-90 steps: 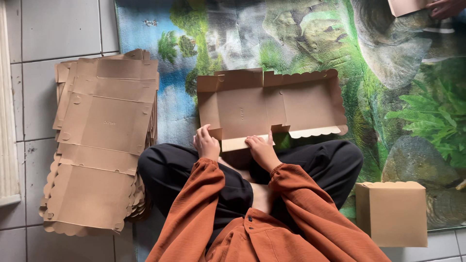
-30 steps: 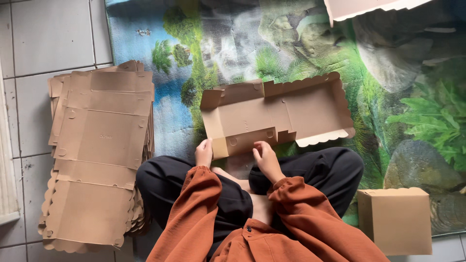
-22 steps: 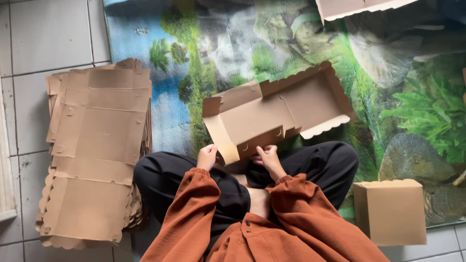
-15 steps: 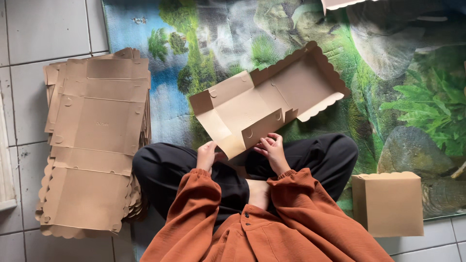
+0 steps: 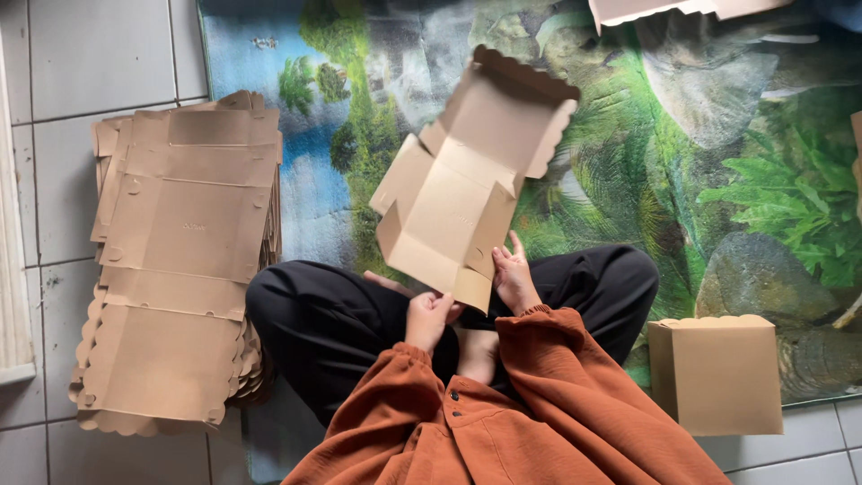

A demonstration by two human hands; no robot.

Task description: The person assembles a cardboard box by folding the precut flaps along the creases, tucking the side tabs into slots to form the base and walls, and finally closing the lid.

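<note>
Both hands held a half-folded box (image 5: pixel 462 193) over the lap, tilted up. Left hand (image 5: pixel 428 319) gripped its near edge, fingers curled; right hand (image 5: pixel 514 278) probably pinched the near-right corner, partly hidden. Flat stack (image 5: pixel 180 260) lay left, finished box (image 5: pixel 718 373) right, on mat (image 5: pixel 700 153).

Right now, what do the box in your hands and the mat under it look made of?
The half-folded box looks like plain brown cardboard, matte, with crease lines and scalloped edges. The mat is probably printed vinyl or thin fabric: flat, with a jungle scene; which one is unclear. The left hand and right hand grip the box.
</note>
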